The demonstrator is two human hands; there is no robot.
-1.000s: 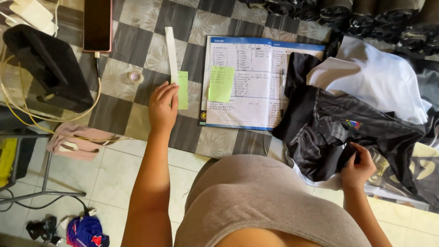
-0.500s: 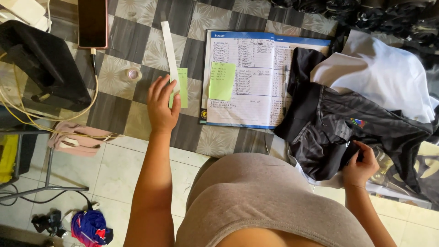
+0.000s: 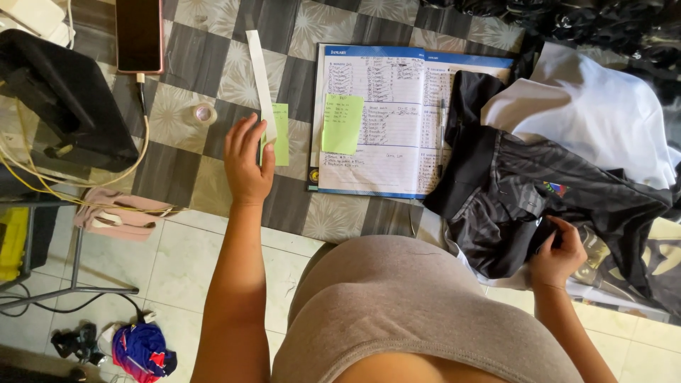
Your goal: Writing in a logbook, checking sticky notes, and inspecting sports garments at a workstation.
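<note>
Though hardly moved across the last second, kept the left hand on the checkered mat, just left of the open notebook. Straightened the fingers from a looser curl a second ago, so that now lay long and slightly apart beside the lower end of the white paper strip. Set the thumb against the green sticky note lying under that end. Could not tell whether strip and note were pinched between thumb and forefinger or only touched. Left both papers where they had been, the strip running slantwise up the mat toward the phone, the note just beside the notebook's left edge. Meant a firmer contact with the papers than before, but no lift and no slide.

Kept the right hand closed on a fold of the dark garment near the person's waist, fingers curled in, thumb on top, much as in both earlier views. Left the garment spread over the notebook's right edge, with the white garment partly under it and beyond.

Left untouched the second green note stuck on the notebook page, the small roll of clear tape on the mat above the left hand, and the black bag at the far left with yellow cables around it.
</note>
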